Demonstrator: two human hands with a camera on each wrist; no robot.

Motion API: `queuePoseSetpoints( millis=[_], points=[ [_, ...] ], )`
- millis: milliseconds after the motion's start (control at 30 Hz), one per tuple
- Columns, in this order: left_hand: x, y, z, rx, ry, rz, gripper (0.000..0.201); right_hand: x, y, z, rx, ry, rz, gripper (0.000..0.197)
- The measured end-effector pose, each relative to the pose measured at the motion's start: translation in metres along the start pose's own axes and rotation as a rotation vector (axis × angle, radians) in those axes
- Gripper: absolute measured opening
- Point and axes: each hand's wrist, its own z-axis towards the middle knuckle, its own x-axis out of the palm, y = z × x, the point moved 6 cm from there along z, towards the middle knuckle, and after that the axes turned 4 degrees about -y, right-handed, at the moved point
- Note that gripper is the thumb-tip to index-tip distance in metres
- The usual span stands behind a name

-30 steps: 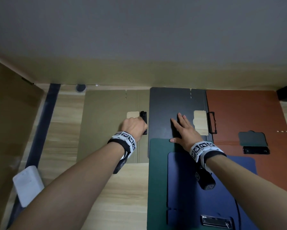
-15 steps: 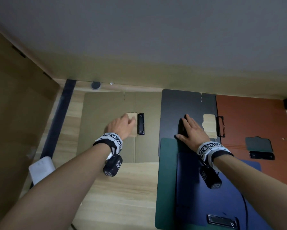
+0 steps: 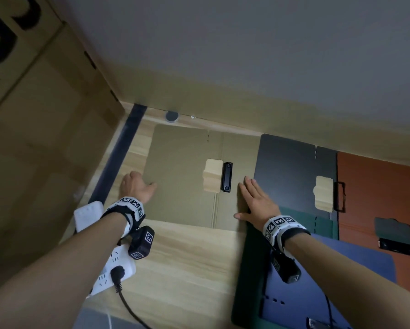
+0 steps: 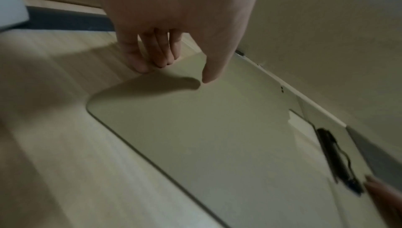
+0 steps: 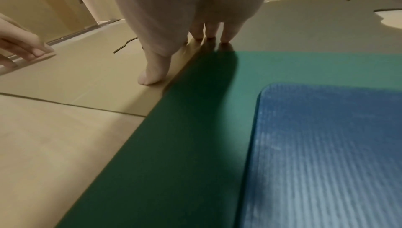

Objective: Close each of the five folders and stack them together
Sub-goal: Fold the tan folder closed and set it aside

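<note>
The tan folder (image 3: 182, 176) lies open on the wooden surface (image 3: 180, 262). The left hand (image 3: 137, 186) fingers its left edge in a loose grip; the right hand (image 3: 256, 203) presses flat. Large black lettering on the cardboard box (image 3: 33, 115) is cropped, unreadable.

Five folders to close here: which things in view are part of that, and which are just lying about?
Job: khaki folder, black folder, green folder, blue folder, red-brown folder.
Lying about: white power strip, cardboard box.
</note>
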Motion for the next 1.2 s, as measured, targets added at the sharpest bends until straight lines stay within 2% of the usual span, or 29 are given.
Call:
queuePoseSetpoints(
  millis=[133,233,367,467,633,933,1067,1200],
  points=[
    [-0.004,0.005,-0.007,-0.118,0.002,-0.201,0.075,0.001,0.004,0.002,0.024,0.005,-0.021,0.109],
    [-0.010,0.010,-0.011,-0.167,0.013,-0.322,0.070,0.001,0.005,0.002,0.035,0.020,-0.046,0.109],
    [-0.022,0.003,-0.021,-0.114,0.026,-0.402,0.072,-0.001,0.005,0.001,0.030,0.029,-0.084,0.109],
    [-0.037,-0.004,-0.030,-0.078,-0.001,-0.431,0.064,-0.003,0.008,0.000,0.012,0.021,-0.098,0.108],
    [-0.078,0.012,-0.023,-0.076,-0.114,-0.438,0.061,0.000,0.024,0.004,-0.025,-0.010,-0.168,0.112],
    [-0.141,0.019,-0.023,-0.024,-0.213,-0.298,0.050,0.000,0.081,0.030,-0.059,-0.017,-0.109,0.112],
    [-0.151,0.006,-0.028,0.022,-0.182,-0.217,0.049,-0.006,0.081,0.034,-0.056,-0.003,-0.061,0.109],
    [-0.158,-0.014,-0.039,0.097,-0.066,-0.140,0.051,-0.027,0.069,0.023,-0.056,-0.014,0.109,0.085]
  ],
)
